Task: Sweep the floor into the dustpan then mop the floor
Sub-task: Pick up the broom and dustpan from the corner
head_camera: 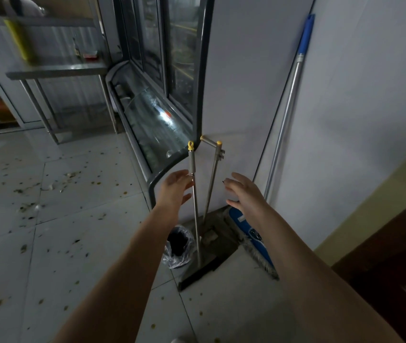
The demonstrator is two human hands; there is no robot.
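Two spread, gripping nothing: left hand beside broom handle, right hand near dustpan handle. Mop leaning, frame right.

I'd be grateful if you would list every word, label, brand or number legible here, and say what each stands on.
No text can be read in this view.
Mop head: pale marks on the blue pad, too blurred to read.
Red box on the shelf: too small and blurred to show any label.
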